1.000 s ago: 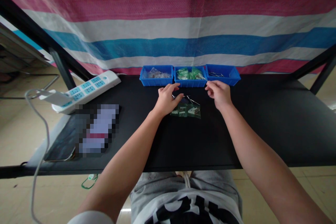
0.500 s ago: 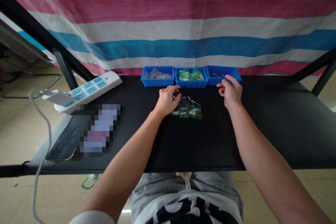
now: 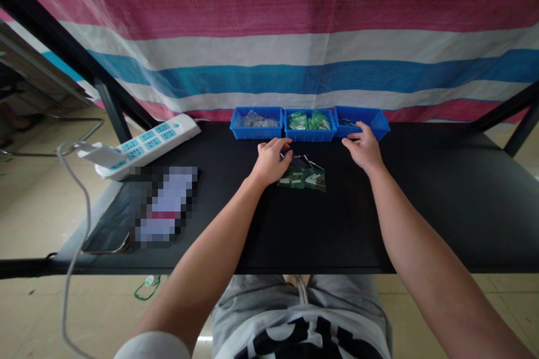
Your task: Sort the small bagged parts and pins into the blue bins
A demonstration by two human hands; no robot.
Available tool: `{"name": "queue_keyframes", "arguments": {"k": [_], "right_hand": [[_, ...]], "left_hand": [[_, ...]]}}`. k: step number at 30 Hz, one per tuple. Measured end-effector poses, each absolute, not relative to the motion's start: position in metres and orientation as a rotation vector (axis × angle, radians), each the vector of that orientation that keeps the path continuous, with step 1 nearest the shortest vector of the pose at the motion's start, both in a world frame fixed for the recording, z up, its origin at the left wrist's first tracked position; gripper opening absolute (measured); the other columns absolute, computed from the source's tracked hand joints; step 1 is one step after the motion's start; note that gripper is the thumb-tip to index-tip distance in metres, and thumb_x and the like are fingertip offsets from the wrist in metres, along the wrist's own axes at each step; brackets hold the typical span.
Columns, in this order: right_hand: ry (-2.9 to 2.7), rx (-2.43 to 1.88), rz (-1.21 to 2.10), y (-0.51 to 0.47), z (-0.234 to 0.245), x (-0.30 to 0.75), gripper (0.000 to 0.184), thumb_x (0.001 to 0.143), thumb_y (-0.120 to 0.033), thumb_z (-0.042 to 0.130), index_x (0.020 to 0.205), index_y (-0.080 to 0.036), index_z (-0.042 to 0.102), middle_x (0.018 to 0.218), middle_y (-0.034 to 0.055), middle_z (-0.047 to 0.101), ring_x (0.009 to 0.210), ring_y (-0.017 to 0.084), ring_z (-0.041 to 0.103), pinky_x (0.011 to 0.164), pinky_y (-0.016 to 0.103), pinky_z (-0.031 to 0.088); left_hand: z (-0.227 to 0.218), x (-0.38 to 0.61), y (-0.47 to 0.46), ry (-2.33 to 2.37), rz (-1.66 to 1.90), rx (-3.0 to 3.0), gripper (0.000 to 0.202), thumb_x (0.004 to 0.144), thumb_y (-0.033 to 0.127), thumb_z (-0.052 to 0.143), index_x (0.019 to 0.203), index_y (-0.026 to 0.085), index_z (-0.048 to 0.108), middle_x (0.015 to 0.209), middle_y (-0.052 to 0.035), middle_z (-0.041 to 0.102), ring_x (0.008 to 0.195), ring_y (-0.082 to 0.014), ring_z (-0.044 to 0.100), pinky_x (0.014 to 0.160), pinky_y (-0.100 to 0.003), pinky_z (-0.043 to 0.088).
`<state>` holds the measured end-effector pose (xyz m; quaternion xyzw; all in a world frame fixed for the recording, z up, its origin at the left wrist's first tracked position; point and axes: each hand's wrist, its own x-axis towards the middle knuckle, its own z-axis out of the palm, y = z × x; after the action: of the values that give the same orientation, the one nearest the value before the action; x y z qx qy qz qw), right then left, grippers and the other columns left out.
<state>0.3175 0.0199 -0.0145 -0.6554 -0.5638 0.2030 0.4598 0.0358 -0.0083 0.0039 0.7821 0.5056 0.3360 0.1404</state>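
My left hand [image 3: 270, 160] rests on the black table [image 3: 320, 224] with fingers curled, touching thin metal pins [image 3: 304, 159] beside small green circuit boards [image 3: 302, 178]. What its fingertips pinch is too small to make out. My right hand [image 3: 362, 150] lies just in front of the right blue bin [image 3: 362, 120], fingers loosely curled toward the bin's front wall; whether it holds a pin I cannot see. The middle blue bin [image 3: 310, 124] holds green boards in bags. The left blue bin [image 3: 256, 123] holds clear plastic bags.
A white power strip [image 3: 148, 143] with blue sockets and a grey cable lies at the table's left rear. A blurred flat object [image 3: 162, 206] lies on the left. A striped tarp [image 3: 295, 39] hangs behind the bins. Black frame posts stand at both sides.
My right hand went from beside the boards out to the right blue bin, then drew back slightly to its front. My left hand stayed by the pins.
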Motion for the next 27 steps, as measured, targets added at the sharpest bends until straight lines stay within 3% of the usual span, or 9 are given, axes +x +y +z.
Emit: {"name": "queue_keyframes", "arguments": {"k": [11,19,24,27], "right_hand": [[-1.354,-1.644,0.395,0.015,-0.010,0.317,0.047,0.068,-0.033,0.069,0.111,-0.019,0.056,0.073,-0.0016,0.062,0.066,0.018,0.060,0.075,0.037,0.050],[-1.364,-1.666,0.305,0.018,-0.015,0.323,0.047,0.066,-0.037,0.069,0.109,-0.021,0.059,0.079,-0.0005,0.058,0.075,0.020,0.059,0.080,0.043,0.050],[-1.332,-1.683,0.201,0.020,-0.016,0.318,0.056,0.065,-0.030,0.066,0.119,-0.020,0.053,0.076,-0.0014,0.056,0.071,0.020,0.056,0.081,0.043,0.049],[-1.329,-1.662,0.035,0.014,-0.010,0.305,0.044,0.067,-0.025,0.061,0.111,-0.018,0.057,0.071,-0.0015,0.052,0.069,0.020,0.054,0.081,0.041,0.049]], "left_hand": [[0.005,0.036,-0.009,1.479,0.954,2.250,0.030,0.087,0.022,0.054,0.116,0.018,0.061,0.103,-0.0061,0.069,0.100,-0.0211,0.065,0.096,-0.040,0.040],[0.006,0.036,-0.011,1.484,0.921,2.242,0.032,0.087,0.022,0.054,0.118,0.019,0.061,0.104,-0.0061,0.069,0.101,-0.0219,0.065,0.097,-0.042,0.039],[0.006,0.036,-0.010,1.484,0.917,2.239,0.033,0.087,0.022,0.054,0.118,0.018,0.061,0.105,-0.0065,0.069,0.101,-0.0222,0.065,0.097,-0.042,0.039],[0.005,0.036,-0.009,1.486,0.906,2.247,0.031,0.087,0.022,0.053,0.116,0.018,0.062,0.105,-0.0067,0.069,0.102,-0.0225,0.065,0.097,-0.043,0.039]]}}
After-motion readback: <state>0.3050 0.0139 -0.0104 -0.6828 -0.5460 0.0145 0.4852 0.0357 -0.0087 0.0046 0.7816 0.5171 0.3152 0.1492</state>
